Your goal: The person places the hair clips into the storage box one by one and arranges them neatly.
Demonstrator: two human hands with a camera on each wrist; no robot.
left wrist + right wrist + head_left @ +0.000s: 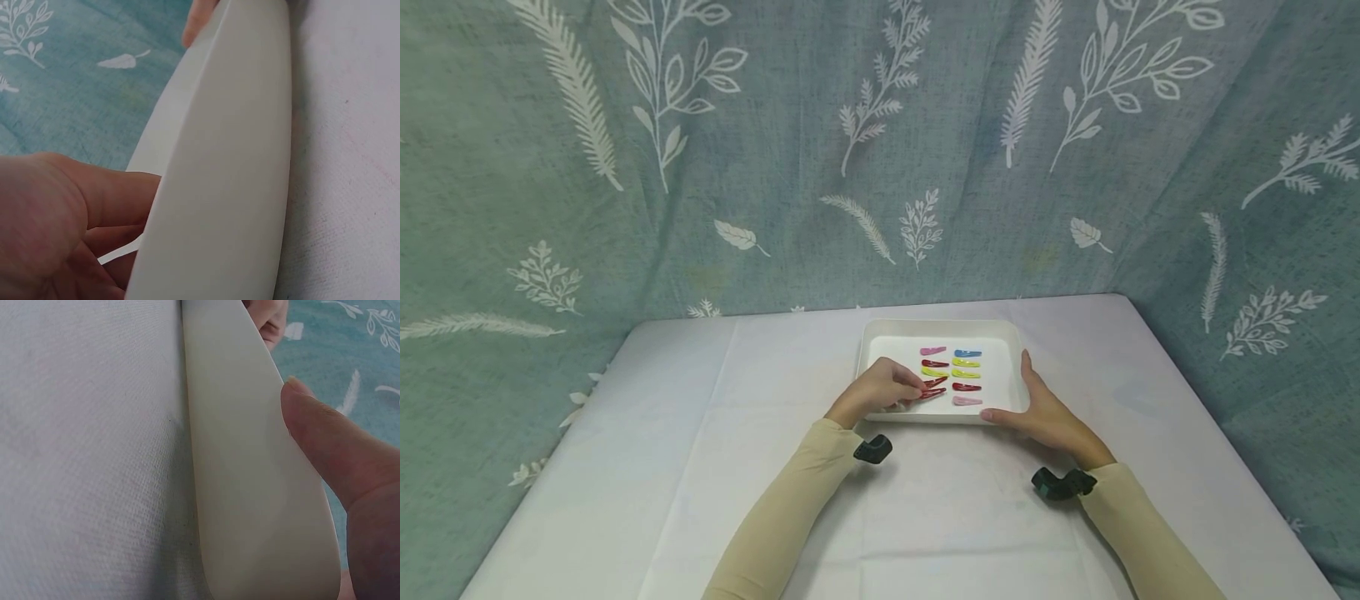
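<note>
A white tray (pixel 872 333) on the table holds colored snap hair clips in two columns. My left hand (pixel 880 390) reaches over the tray's front left, thumb and fingertips pinching a red hair clip (pixel 934 393) low in the left column. Another red hair clip (pixel 936 382) lies at a slant just above it. In the left wrist view, the tray's wall (pixel 219 156) hides those fingertips. My right hand (pixel 1048 412) steadies the tray's front right corner, fingers straight along the right side. Its thumb (pixel 319 431) rests on the front rim in the right wrist view.
In the right column are a blue clip (pixel 967 353), yellow clips (pixel 966 363), a red clip (pixel 966 387) and a pink clip (pixel 967 401). Higher in the left column lie a pink (pixel 933 351), a red (pixel 935 363) and a yellow clip (pixel 935 372). A patterned curtain (pixel 790 208) stands behind the table.
</note>
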